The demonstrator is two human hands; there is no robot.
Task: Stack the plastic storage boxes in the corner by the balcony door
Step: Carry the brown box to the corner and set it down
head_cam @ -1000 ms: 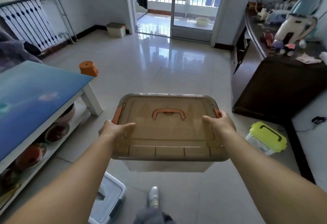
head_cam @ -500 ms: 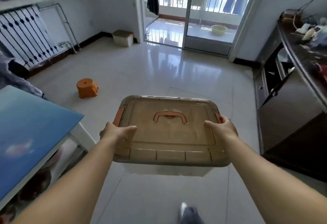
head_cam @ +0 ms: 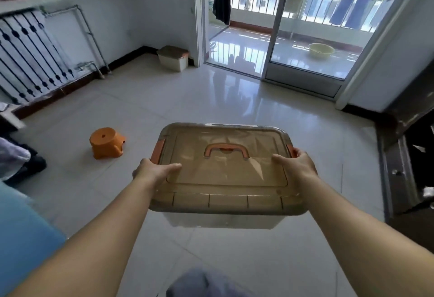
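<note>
On the far left a blue table [head_cam: 21, 238] was mostly cut off, with an orange stool [head_cam: 106, 143] near it. The left hand [head_cam: 152, 171] and right hand [head_cam: 297, 167] clamped the brown box [head_cam: 223, 179] by its sides, thumbs on the lid, other fingers hidden. It was up off the floor; a second box [head_cam: 173, 58] sat in the corner beside the balcony door [head_cam: 312, 38].

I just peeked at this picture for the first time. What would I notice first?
Right in the middle, a big brown see-through box with an orange handle is held in the air, the left hand and right hand gripping its sides. A little orange stool sits on the shiny floor to the left. Far ahead, another box waits in the corner beside the balcony door.
</note>
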